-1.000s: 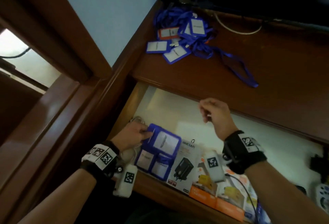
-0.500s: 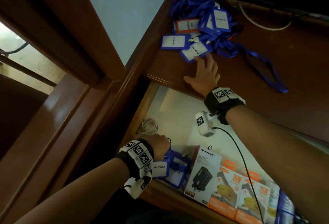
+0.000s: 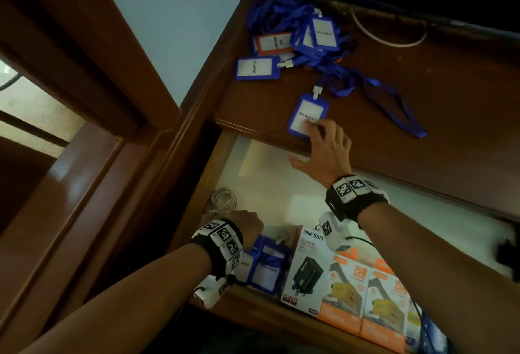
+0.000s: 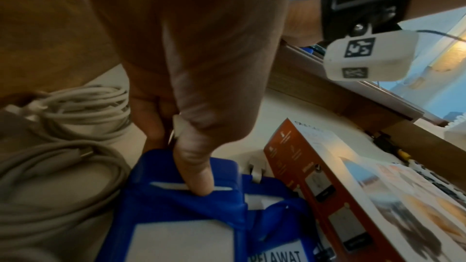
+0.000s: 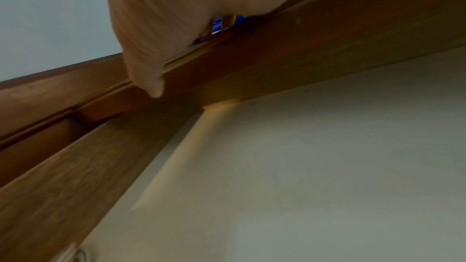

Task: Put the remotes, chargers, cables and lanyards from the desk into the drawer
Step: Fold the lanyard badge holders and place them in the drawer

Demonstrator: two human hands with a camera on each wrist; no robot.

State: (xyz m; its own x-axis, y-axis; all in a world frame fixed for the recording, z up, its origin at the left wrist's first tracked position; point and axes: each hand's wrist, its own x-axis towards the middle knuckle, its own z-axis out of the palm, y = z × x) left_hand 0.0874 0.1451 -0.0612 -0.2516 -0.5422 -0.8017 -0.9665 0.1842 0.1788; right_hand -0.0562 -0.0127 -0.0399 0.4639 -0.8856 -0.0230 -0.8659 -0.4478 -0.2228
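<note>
A pile of blue lanyards (image 3: 304, 35) with badge holders lies at the desk's (image 3: 422, 100) back left corner. One blue badge holder (image 3: 305, 113) sits apart near the front edge, its strap trailing back to the pile. My right hand (image 3: 326, 142) rests its fingertips on that badge, thumb spread below the desk edge. Down in the open drawer (image 3: 267, 173), my left hand (image 3: 247, 224) pinches the top of a blue badge holder (image 4: 181, 216) between thumb and fingers. The right wrist view shows only my palm (image 5: 176, 17) against the desk edge.
A coiled white cable (image 3: 223, 201) lies in the drawer's left corner. A white charger box (image 3: 306, 263) and orange boxes (image 3: 346, 291) line the drawer's front. A white cable (image 3: 388, 35) loops at the desk's back. A dark object (image 3: 506, 255) sits at the drawer's right.
My right hand rose from the drawer to the lanyard pile and drew one badge toward the desk's front edge. My left hand stayed on the badges in the drawer.
</note>
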